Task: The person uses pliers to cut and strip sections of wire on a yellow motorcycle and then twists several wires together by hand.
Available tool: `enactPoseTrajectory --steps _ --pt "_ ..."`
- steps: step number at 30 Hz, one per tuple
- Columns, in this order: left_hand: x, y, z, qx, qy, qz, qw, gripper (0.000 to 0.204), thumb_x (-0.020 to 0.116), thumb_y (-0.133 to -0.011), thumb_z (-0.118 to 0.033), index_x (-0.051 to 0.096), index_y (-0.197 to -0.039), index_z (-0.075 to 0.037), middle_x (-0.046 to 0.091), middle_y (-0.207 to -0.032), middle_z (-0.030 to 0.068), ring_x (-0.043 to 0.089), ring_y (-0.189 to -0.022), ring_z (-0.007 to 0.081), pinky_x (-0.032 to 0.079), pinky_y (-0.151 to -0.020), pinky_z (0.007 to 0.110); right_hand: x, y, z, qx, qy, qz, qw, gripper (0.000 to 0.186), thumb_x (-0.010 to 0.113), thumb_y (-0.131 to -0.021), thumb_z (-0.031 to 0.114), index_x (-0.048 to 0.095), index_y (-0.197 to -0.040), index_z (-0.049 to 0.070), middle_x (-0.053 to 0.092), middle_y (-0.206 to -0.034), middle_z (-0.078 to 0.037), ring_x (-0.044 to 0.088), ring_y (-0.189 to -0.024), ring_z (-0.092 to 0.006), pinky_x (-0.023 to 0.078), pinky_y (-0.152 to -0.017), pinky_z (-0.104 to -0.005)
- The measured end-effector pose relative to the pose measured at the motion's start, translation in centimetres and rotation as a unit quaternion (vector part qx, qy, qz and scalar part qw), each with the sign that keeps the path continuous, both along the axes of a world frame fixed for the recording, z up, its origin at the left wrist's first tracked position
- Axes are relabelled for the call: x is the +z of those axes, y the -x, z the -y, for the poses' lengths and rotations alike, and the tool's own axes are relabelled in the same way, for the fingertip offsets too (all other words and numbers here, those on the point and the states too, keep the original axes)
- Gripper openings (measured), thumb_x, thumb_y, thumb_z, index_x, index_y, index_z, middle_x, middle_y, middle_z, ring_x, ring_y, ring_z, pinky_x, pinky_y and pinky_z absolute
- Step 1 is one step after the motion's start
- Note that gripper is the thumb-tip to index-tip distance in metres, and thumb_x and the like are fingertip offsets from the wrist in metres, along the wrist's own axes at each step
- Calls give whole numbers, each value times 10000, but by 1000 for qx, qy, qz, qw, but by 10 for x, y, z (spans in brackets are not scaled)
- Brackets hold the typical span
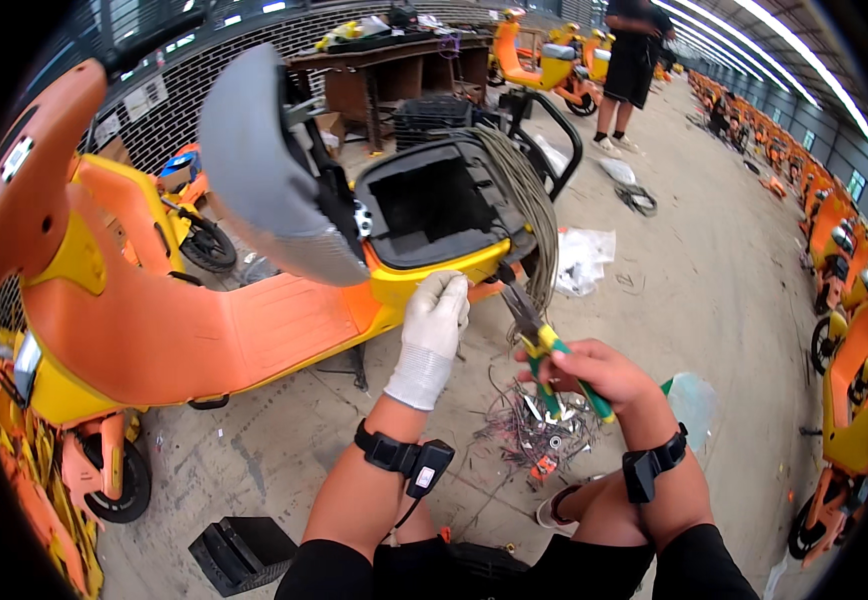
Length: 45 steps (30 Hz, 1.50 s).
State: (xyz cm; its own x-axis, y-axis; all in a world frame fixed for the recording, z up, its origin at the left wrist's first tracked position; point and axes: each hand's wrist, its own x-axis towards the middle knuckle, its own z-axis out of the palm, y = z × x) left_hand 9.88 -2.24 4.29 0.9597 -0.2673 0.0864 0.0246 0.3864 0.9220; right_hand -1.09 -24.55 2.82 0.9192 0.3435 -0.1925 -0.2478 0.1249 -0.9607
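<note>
My left hand (432, 325), in a white knit glove, is closed in a pinch against the yellow rear body panel (394, 288) of an orange scooter (194, 325). What its fingers hold is hidden. My bare right hand (606, 372) grips pliers (525, 314) with green and yellow handles. Their jaws point up and away, close to the panel's rear corner, right of the glove. The scooter's grey seat (269, 170) is tipped up, baring a dark storage compartment (432, 200). A bundle of olive cable (529, 190) hangs over its rear.
Beneath the pliers, a heap of cut wires and small parts (544, 430) lies on the floor. A black plastic box (242, 553) sits at lower left. White plastic bags (586, 260) lie behind the scooter. Scooters (854, 380) line the right side; a person (634, 60) stands far off.
</note>
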Motion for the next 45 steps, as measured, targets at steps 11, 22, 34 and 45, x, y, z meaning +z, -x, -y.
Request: enactPoseTrajectory --steps 11,22,34,45 --pt "1 1 -28 -45 14 -46 998 149 532 -985 -189 568 -972 -45 441 -640 -39 363 -478 47 277 -434 213 -148 13 -11 125 476 -83 866 709 450 -922 657 688 -682 34 661 -660 -111 630 -666 -240 495 -723 -391" --pt "8 23 -8 -170 64 -42 983 185 537 -947 -158 634 -909 -6 505 -639 -30 444 -533 59 336 -491 224 -538 117 -36 -27 646 -65 760 551 465 -909 485 712 -1014 4 671 -1095 -254 634 -1056 -418 494 -939 -480" --pt "-2 19 5 -161 -39 -5 986 172 535 -968 -154 619 -939 -6 480 -647 -39 413 -545 50 329 -498 211 -475 104 -83 105 665 -112 731 304 579 -837 267 742 -982 56 707 -1026 -177 647 -1053 -357 496 -921 -487" --pt "-12 5 16 -73 -263 163 948 279 545 -927 -266 654 -988 -17 649 -830 109 630 -788 238 489 -738 353 -51 -36 7 -260 378 67 886 265 626 -892 220 703 -989 -15 717 -891 -149 674 -843 -243 515 -792 -363"
